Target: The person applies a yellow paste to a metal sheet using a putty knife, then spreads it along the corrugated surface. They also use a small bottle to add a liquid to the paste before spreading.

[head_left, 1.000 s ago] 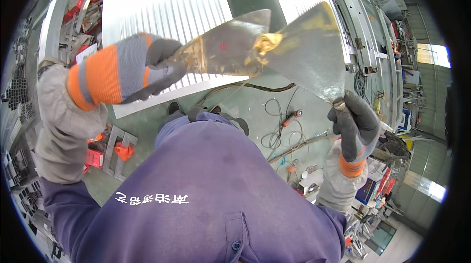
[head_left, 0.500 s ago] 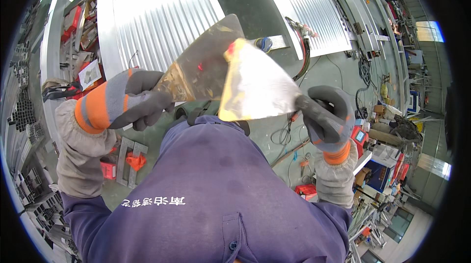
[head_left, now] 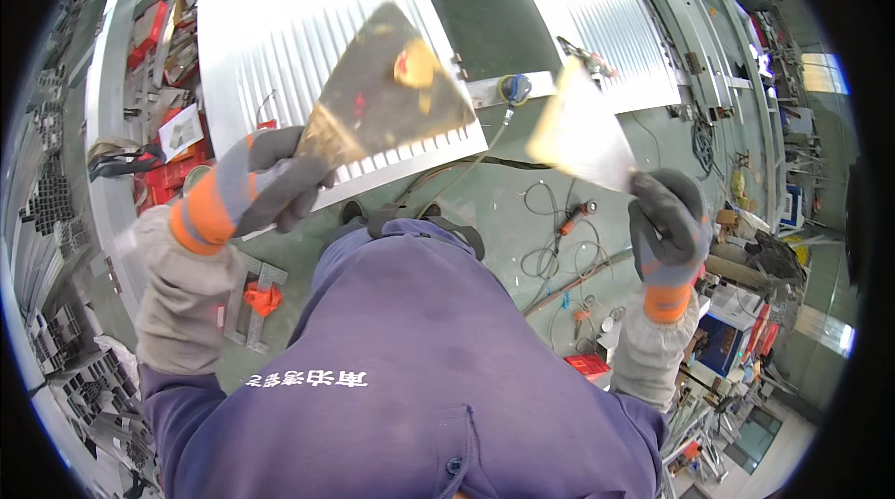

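My gloved left hand (head_left: 270, 187) is closed on the narrow end of a dark, stained putty knife (head_left: 373, 108). Its wide blade is raised over the ribbed metal panel's lower end. A lump of yellow putty (head_left: 418, 66) with a red spot sits on the blade, and smaller red and yellow smears show beside it. Off to the right, my gloved right hand (head_left: 671, 224) grips a second putty knife (head_left: 592, 136) with a pale, shiny blade. Yellow paste runs along that blade's left edge. The two blades are apart, and the right one is slightly blurred.
Ribbed metal panels (head_left: 270, 14) lie ahead on a frame. Between them, a round blue-edged sander (head_left: 514, 89) with a hose rests on a crossbar. A corded orange power tool (head_left: 576, 217) and loose cables are on the floor. Red boxes (head_left: 149, 33) line the left side.
The blades overlapped half a second ago and are now separated. My right hand moved right with its putty knife. A yellow lump with red now shows on the left blade.
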A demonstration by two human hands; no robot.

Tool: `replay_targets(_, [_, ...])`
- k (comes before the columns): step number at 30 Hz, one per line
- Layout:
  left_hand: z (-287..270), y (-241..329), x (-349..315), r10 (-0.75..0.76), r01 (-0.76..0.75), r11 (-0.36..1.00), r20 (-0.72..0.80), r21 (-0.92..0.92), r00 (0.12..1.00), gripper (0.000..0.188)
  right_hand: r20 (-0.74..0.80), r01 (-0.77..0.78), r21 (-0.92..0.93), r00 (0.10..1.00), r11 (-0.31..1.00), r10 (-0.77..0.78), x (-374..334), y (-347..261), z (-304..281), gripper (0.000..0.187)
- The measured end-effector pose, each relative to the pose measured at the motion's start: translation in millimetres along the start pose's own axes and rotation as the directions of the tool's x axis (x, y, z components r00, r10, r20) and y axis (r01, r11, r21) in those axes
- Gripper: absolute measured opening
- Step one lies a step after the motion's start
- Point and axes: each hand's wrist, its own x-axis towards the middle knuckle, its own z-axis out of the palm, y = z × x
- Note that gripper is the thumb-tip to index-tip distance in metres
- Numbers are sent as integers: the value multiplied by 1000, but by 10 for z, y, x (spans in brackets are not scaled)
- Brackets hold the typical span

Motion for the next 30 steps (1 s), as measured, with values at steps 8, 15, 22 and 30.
replay_targets(8, [694,70,338,317,-389,917,-432,-86,844,26,473,-606,790,701,97,533,-37,-940,921,29])
replay_targets(15, [761,-103,531,600,-631,770,-444,95,665,14,461,-552,834,707,12,536,-84,-1072,1104,32])
replay_targets(22, [799,-37,532,631,-641,754,-429,142,647,16,417,-506,863,717,6,558,-121,-1124,1135,36])
replay_targets(30, [865,-117,621,703,-670,691,-467,270,537,12,335,-490,861,750,138,570,-91,-1190,1107,32])
